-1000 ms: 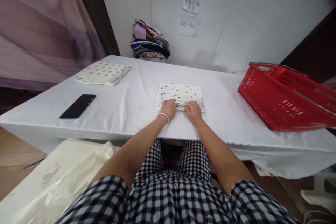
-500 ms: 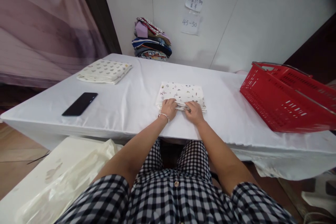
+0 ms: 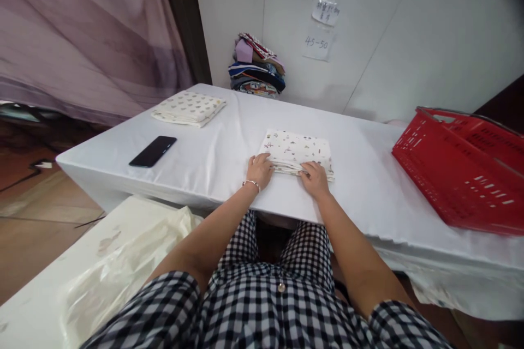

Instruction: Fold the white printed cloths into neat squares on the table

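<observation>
A white folded cloth (image 3: 301, 145) with small scattered prints lies flat on the table, its layered near edge facing me. My left hand (image 3: 260, 171) is at its near left corner, fingers curled over the edge. On the near right part, my right hand (image 3: 315, 179) holds the layers with its fingers on top; the thumb is mostly hidden. A second folded cloth (image 3: 190, 108), white with a grey-green pattern, rests at the back left. Between that cloth and the front edge lies a black phone (image 3: 153, 151).
A red plastic basket (image 3: 462, 174) stands on the right of the white-covered table (image 3: 360, 163). Behind the table is a stack of folded fabrics (image 3: 257, 68) against the wall. At lower left, a plastic bag (image 3: 126, 262) lies on a white surface (image 3: 90, 245).
My left hand has slid left along the cloth's near edge to its corner, so the hands are farther apart. The view has turned slightly left.
</observation>
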`<state>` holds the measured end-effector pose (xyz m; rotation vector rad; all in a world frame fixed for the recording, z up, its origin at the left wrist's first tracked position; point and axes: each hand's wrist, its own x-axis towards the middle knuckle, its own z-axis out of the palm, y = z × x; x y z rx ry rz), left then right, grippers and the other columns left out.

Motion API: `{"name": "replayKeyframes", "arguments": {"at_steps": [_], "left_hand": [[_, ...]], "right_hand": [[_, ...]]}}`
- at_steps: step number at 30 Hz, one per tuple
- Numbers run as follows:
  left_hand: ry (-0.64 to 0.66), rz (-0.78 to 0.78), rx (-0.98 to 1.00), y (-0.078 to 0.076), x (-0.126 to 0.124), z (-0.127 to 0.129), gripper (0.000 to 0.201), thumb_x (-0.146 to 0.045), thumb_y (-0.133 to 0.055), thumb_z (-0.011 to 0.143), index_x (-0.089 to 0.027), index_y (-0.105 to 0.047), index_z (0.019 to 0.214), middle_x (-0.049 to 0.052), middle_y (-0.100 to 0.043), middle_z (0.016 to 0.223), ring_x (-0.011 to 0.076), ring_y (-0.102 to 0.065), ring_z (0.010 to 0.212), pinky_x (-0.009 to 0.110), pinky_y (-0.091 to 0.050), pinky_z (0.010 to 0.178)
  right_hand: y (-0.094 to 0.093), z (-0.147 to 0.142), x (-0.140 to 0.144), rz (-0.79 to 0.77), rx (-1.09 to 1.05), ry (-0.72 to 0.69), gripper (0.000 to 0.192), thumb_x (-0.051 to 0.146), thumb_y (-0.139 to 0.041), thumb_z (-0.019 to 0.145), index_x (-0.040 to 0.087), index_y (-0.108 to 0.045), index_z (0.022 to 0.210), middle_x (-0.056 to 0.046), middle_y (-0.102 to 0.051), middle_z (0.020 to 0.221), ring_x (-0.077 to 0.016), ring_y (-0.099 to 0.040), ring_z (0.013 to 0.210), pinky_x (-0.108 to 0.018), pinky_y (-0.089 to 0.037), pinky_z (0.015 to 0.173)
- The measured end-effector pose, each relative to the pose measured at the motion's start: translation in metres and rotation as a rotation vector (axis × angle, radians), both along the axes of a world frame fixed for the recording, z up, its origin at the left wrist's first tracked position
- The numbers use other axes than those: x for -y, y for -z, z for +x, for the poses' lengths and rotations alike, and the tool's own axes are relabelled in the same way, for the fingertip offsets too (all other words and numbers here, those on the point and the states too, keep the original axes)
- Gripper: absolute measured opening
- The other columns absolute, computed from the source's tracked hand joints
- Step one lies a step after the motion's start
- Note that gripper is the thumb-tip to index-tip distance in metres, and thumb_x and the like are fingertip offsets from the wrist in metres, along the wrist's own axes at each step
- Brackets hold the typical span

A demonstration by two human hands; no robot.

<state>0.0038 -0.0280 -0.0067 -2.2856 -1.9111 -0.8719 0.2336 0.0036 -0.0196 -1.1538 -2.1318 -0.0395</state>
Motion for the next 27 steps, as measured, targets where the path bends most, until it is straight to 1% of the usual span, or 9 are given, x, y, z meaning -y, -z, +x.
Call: {"name": "replayKeyframes", "arguments": {"at_steps": [4, 6, 10, 13, 17, 20, 23, 25, 27], "left_hand": [[-0.176, -0.031, 0.232, 0.008, 0.001, -0.016, 0.006, -0.022, -0.055, 0.077, -0.02, -0.061, 0.077, 0.007, -0.058, 0.118, 0.0237, -0.052, 0.109, 0.043, -0.04, 0.095], [-0.206, -0.019, 0.32, 0.009, 0.001, -0.019, 0.007, -0.019, -0.054, 0.076, -0.021, -0.059, 0.08, 0.007, -0.059, 0.114, 0.0224, -0.055, 0.104, 0.039, -0.044, 0.091], [-0.14, 0.034, 0.268, 0.005, 0.004, -0.015, 0.023, -0.015, -0.052, 0.075, -0.02, -0.057, 0.096, 0.008, -0.058, 0.115, 0.0226, -0.052, 0.107, 0.039, -0.043, 0.092], [-0.086, -0.009, 0.18, 0.002, 0.006, -0.013, 0.026, -0.01, -0.05, 0.074, -0.021, -0.059, 0.095, 0.006, -0.062, 0.108, 0.023, -0.052, 0.104, 0.039, -0.043, 0.09], [-0.092, 0.004, 0.218, 0.005, 0.003, -0.015, 0.027, -0.006, -0.048, 0.071, -0.021, -0.061, 0.089, 0.005, -0.063, 0.104, 0.0216, -0.053, 0.1, 0.037, -0.044, 0.088], [-0.108, 0.042, 0.337, 0.011, -0.001, -0.02, 0.016, -0.017, -0.051, 0.076, -0.021, -0.061, 0.087, 0.005, -0.063, 0.1, 0.021, -0.055, 0.097, 0.036, -0.045, 0.088], [-0.183, 0.042, 0.494, 0.014, -0.005, -0.024, 0.02, -0.032, -0.049, 0.082, -0.02, -0.061, 0.092, 0.007, -0.063, 0.098, 0.0193, -0.059, 0.089, 0.033, -0.048, 0.081], [-0.239, -0.028, 0.534, 0.012, -0.009, -0.024, 0.029, -0.039, -0.046, 0.083, -0.019, -0.059, 0.1, 0.009, -0.063, 0.101, 0.0194, -0.061, 0.084, 0.033, -0.049, 0.078], [-0.289, -0.145, 0.523, 0.005, -0.015, -0.022, 0.037, -0.042, -0.046, 0.084, -0.017, -0.056, 0.109, 0.012, -0.062, 0.109, 0.0212, -0.061, 0.089, 0.035, -0.047, 0.082]], "right_hand": [[0.002, 0.001, 0.0, 0.001, -0.02, 0.017, 0.022, 0.026, -0.051, 0.082, 0.019, -0.063, 0.1, -0.007, -0.062, 0.103, -0.0222, -0.051, 0.095, -0.037, -0.036, 0.085], [0.002, 0.006, 0.001, 0.018, -0.034, 0.059, 0.022, 0.025, -0.051, 0.082, 0.02, -0.063, 0.099, -0.007, -0.063, 0.101, -0.0222, -0.052, 0.095, -0.037, -0.034, 0.086], [0.002, 0.025, 0.007, 0.044, -0.069, 0.24, 0.019, 0.027, -0.049, 0.083, 0.019, -0.064, 0.092, -0.006, -0.065, 0.094, -0.0223, -0.052, 0.09, -0.039, -0.032, 0.087], [0.001, 0.038, 0.013, 0.033, -0.066, 0.317, 0.02, 0.027, -0.048, 0.084, 0.019, -0.066, 0.088, -0.007, -0.065, 0.097, -0.0222, -0.053, 0.092, -0.041, -0.031, 0.088], [0.004, 0.044, 0.019, 0.022, -0.08, 0.313, 0.022, 0.025, -0.047, 0.084, 0.02, -0.067, 0.091, -0.006, -0.065, 0.101, -0.023, -0.054, 0.098, -0.043, -0.032, 0.09], [0.01, 0.044, 0.017, -0.001, -0.196, 0.265, 0.024, 0.028, -0.046, 0.084, 0.02, -0.068, 0.09, -0.008, -0.065, 0.099, -0.0227, -0.055, 0.097, -0.041, -0.037, 0.09], [0.014, 0.045, 0.009, -0.112, -0.381, 0.326, 0.028, 0.033, -0.046, 0.082, 0.018, -0.068, 0.086, -0.011, -0.064, 0.105, -0.0235, -0.055, 0.102, -0.04, -0.041, 0.091], [0.011, 0.048, 0.001, -0.22, -0.461, 0.421, 0.028, 0.034, -0.048, 0.079, 0.016, -0.068, 0.087, -0.012, -0.062, 0.109, -0.0249, -0.055, 0.102, -0.04, -0.043, 0.089], [0.003, 0.051, -0.008, -0.353, -0.461, 0.503, 0.032, 0.035, -0.051, 0.076, 0.016, -0.067, 0.097, -0.011, -0.063, 0.107, -0.0243, -0.058, 0.096, -0.038, -0.045, 0.085]]}}
